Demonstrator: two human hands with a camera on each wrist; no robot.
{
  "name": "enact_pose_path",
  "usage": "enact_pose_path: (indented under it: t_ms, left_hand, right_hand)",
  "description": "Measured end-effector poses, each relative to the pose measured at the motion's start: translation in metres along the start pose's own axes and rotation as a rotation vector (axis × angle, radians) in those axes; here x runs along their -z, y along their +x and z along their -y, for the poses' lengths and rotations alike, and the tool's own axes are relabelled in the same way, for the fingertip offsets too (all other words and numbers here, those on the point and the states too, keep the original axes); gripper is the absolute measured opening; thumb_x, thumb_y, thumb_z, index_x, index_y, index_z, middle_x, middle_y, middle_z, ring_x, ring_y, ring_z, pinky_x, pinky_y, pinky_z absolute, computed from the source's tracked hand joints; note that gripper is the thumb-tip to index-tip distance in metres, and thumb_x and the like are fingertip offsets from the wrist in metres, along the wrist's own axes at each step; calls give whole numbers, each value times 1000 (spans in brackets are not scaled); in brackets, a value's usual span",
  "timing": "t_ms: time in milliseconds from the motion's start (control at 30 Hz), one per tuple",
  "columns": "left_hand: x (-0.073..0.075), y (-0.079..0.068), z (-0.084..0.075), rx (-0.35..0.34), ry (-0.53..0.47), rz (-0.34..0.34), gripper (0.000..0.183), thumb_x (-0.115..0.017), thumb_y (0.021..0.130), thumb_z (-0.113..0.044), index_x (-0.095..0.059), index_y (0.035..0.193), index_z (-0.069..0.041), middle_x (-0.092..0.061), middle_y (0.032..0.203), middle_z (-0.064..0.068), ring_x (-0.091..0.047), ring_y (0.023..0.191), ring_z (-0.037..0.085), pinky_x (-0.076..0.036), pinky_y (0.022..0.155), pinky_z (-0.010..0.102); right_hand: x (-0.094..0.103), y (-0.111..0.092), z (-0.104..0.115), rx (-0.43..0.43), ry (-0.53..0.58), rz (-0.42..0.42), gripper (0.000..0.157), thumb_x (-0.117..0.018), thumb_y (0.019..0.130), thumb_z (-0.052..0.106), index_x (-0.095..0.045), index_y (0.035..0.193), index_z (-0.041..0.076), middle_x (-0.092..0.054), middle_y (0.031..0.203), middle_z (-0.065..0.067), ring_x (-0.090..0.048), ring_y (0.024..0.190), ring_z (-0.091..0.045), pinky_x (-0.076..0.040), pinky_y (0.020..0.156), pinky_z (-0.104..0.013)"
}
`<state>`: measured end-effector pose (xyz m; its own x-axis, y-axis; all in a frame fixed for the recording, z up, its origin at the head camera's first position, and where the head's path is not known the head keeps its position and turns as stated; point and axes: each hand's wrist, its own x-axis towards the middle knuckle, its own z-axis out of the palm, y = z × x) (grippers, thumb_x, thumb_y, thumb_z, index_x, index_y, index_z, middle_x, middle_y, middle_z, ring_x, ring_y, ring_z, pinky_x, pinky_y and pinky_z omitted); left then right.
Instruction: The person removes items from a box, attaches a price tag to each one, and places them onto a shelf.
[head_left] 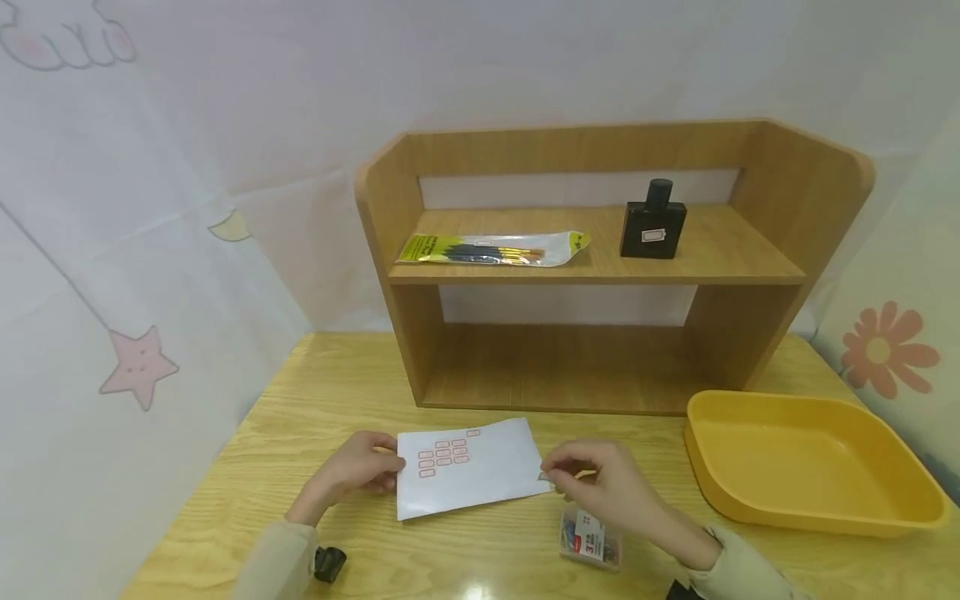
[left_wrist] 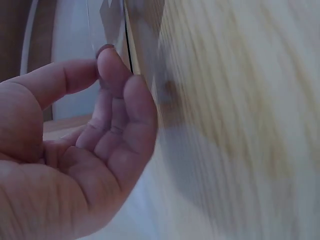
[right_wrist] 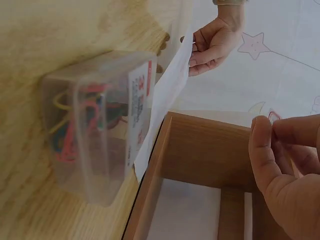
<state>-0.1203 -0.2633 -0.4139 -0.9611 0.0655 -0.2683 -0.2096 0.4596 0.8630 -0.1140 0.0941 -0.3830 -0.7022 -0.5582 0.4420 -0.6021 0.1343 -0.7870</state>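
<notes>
A white sheet of red-bordered label stickers (head_left: 487, 479) lies tilted a little above the table. My left hand (head_left: 367, 463) pinches its left edge, thumb on top and fingers beneath; the left wrist view shows this left hand (left_wrist: 95, 120) with thumb and fingertip meeting at the sheet's edge. Beside the sheet's right end, my right hand (head_left: 592, 479) pinches a small red-edged label sticker (right_wrist: 273, 116) between thumb and index finger. Below that hand stands a clear plastic box of colourful paper clips (head_left: 591, 540), seen large in the right wrist view.
A wooden shelf (head_left: 600, 279) stands at the back of the table. On its upper board lie a pack of paintbrushes (head_left: 491, 250) and a black bottle (head_left: 652, 221) bearing a label. A yellow tray (head_left: 817, 517) sits at the right.
</notes>
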Motion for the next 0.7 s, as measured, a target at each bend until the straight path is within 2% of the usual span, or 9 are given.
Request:
enact_pose_path:
  t_ms: [133,233,333,467,533,567,633,700]
  left_hand:
    - [5,1,1,61,150,-111,34,-63,78,-1,-59,110,10,-61,67,10,-57,54,16,-52,53,31]
    - [8,3,1,68,302,-188,36,-63,77,-3,-59,111,10,-60,64,9,-57,53,16,-50,51,29]
    - [8,4,-4,31,435,-265,34,-63,81,-8,-59,110,10,-61,70,8,-57,58,17,-48,52,29]
    - [-7,4,-25,-55,454,-339,24,-63,86,-13,-64,102,5,-65,79,10,-59,68,19,-47,55,31]
    - [-21,3,-40,-126,399,-333,17,-65,86,-12,-67,96,1,-66,78,8,-60,66,18,-48,53,31]
    - [-29,3,-48,-166,357,-308,15,-65,86,-12,-68,94,0,-67,76,8,-61,63,18,-48,52,30]
    - [-48,1,-61,-262,280,-221,12,-66,87,-12,-69,92,-2,-67,74,8,-61,59,18,-46,50,28]
    - [-68,-1,-71,-352,198,-100,13,-66,88,-13,-69,93,-2,-69,74,10,-63,57,20,-45,48,26]
  right_hand:
    - [5,-9,-2,-24,-5,-15,9,-64,89,0,-70,95,3,-70,91,-11,-67,73,-14,-56,62,-26]
    - [9,-16,-4,-63,-17,-8,9,-64,89,0,-70,95,2,-70,92,-10,-66,77,-10,-56,64,-25]
    - [13,-22,-7,-105,-43,-10,9,-65,88,0,-70,95,3,-70,89,-6,-65,77,-10,-55,63,-24]
    - [18,-28,-12,-126,-74,-21,10,-67,86,-2,-69,94,5,-69,87,-1,-65,76,-10,-55,63,-25]
    - [20,-30,-14,-111,-100,-27,12,-68,85,-3,-69,93,6,-69,87,-1,-64,76,-10,-55,64,-25]
    - [21,-31,-15,-104,-114,-31,13,-68,84,-3,-69,92,7,-69,87,0,-64,75,-9,-55,64,-25]
    - [22,-32,-17,-96,-142,-34,13,-69,83,-3,-70,91,7,-69,86,1,-63,75,-7,-55,64,-25]
    - [23,-33,-18,-103,-150,-34,13,-70,83,-3,-70,90,8,-69,85,2,-63,74,-6,-55,63,-25]
